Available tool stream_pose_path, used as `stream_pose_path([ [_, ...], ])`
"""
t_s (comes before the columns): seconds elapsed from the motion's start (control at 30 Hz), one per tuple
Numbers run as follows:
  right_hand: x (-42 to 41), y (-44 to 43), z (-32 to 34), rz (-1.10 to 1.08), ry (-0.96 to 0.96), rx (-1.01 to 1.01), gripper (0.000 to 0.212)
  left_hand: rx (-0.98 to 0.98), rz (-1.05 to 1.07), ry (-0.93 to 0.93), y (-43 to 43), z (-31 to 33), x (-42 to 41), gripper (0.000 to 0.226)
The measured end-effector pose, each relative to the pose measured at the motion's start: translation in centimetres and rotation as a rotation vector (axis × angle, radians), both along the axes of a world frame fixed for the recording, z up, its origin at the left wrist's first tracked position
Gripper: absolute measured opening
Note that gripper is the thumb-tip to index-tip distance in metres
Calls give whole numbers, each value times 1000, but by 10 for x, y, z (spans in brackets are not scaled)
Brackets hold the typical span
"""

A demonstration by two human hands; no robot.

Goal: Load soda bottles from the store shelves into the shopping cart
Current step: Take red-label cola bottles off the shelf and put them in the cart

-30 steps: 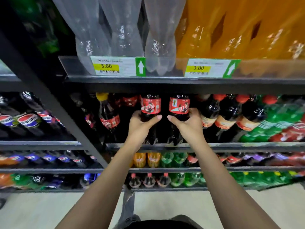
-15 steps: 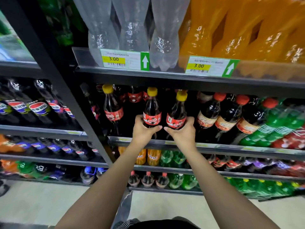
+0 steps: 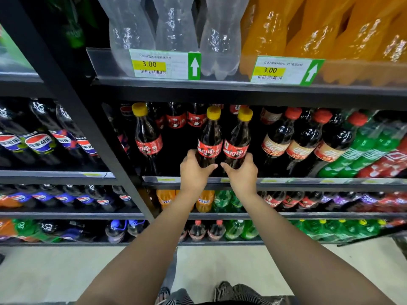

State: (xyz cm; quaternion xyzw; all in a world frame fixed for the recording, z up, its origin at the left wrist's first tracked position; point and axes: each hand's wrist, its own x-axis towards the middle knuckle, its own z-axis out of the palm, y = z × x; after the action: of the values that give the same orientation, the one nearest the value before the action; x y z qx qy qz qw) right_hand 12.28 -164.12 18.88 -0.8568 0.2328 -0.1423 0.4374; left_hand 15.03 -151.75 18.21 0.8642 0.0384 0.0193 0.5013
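A: Head view. The left hand (image 3: 195, 170) is wrapping around the lower body of a dark cola bottle with a yellow cap and red label (image 3: 210, 137). The right hand (image 3: 241, 172) is clamping a second dark cola bottle with a yellow cap and red label (image 3: 237, 139) in the same way. The two hands are sitting close together, thumbs nearly touching.

B: Where are the bottles standing?

A: Both are sitting at the front of the black metal middle shelf (image 3: 286, 183), upright with a slight tilt, just beside each other. Whether their bases are resting on the shelf or hanging just clear of it, I cannot tell; the hands are covering them. A third yellow-capped cola bottle (image 3: 146, 133) is standing well to the left. Red-capped dark cola bottles (image 3: 279, 137) are lining up to the right.

B: Which step is this?

A: Judging by the grip, the pick step: two bottles are being taken at once. No shopping cart is showing in this view.

B: What is the next move calling for?

A: Drawing both bottles outward under the upper shelf edge (image 3: 242, 93) without the caps striking it, then turning toward the cart and lowering them in. A firm hold matters, since the smooth plastic may slip.
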Motion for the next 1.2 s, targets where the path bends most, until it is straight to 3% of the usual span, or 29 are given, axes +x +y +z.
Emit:
stream_pose_path([
  [0.47, 55, -22, 5, -71, 11, -19, 53, 114, 135, 16, -50, 7, 47, 56],
  [1.2, 103, -44, -9, 6, 45, -1, 59, 200, 277, 4, -86, 3, 83, 43],
])
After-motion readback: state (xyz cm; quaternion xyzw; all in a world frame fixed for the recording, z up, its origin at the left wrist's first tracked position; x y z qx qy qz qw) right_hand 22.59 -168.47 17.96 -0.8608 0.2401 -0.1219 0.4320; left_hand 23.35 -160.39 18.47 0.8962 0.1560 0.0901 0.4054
